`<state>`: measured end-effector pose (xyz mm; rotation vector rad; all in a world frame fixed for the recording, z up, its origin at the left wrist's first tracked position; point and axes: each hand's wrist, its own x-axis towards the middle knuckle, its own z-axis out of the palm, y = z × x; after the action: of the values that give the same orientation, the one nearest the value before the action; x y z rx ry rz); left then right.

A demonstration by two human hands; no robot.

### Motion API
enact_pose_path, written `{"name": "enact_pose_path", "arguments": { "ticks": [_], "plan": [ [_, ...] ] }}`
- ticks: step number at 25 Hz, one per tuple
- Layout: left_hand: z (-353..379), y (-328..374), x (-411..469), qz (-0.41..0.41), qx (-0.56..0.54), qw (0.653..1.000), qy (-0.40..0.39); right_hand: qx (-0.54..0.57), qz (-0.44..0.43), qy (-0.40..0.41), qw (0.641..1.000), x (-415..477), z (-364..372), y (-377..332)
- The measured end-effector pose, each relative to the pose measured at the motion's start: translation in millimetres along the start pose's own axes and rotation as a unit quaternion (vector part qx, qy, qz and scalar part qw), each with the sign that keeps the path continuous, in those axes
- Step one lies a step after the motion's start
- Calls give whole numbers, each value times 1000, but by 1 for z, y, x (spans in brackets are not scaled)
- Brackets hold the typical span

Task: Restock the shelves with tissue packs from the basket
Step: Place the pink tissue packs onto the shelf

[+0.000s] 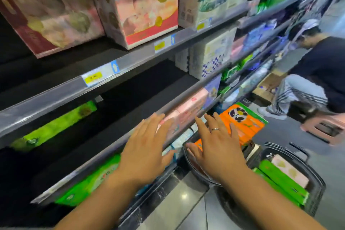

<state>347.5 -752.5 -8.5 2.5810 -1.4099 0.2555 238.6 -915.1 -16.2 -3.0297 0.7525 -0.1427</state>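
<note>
Both my hands are stretched out flat in front of a low shelf. My left hand [147, 147] has straight fingers whose tips reach a pink tissue pack [188, 110] lying behind the shelf rail [119, 144]. My right hand [218, 147], wearing a ring, hovers with spread fingers over a dark basket [315, 185]. The basket holds green packs [281, 179], a pale pink pack [289, 172] and orange packs [242, 121]. Green packs [89, 183] lie on the lowest shelf. The picture is blurred by motion.
Upper shelves carry large pink boxes [145, 5] and white-blue tissue packs [212, 56], with yellow price tags [93, 77] on the rails. A crouching person [313, 73] works at the right beside a cardboard box [268, 86] on the floor.
</note>
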Motion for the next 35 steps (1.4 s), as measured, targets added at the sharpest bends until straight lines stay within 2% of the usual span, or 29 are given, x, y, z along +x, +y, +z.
{"name": "enact_pose_path", "arguments": {
  "ticks": [9, 13, 17, 25, 29, 35],
  "plan": [
    [69, 164, -9, 33, -82, 992, -91, 35, 105, -59, 992, -124, 31, 150],
    [101, 229, -10, 82, -103, 984, -116, 30, 163, -121, 979, -176, 49, 210],
    [131, 275, -2, 119, -97, 974, -166, 51, 223, -133, 964, -209, 71, 253],
    [220, 340, 81, 208, -89, 942, -249, 88, 326, -185, 923, -205, 132, 336],
    [282, 365, 141, 261, -88, 921, -277, 116, 366, -212, 899, -171, 169, 381],
    [377, 410, 238, 324, -66, 888, -320, 109, 392, -228, 885, -124, 235, 453]
  ]
}}
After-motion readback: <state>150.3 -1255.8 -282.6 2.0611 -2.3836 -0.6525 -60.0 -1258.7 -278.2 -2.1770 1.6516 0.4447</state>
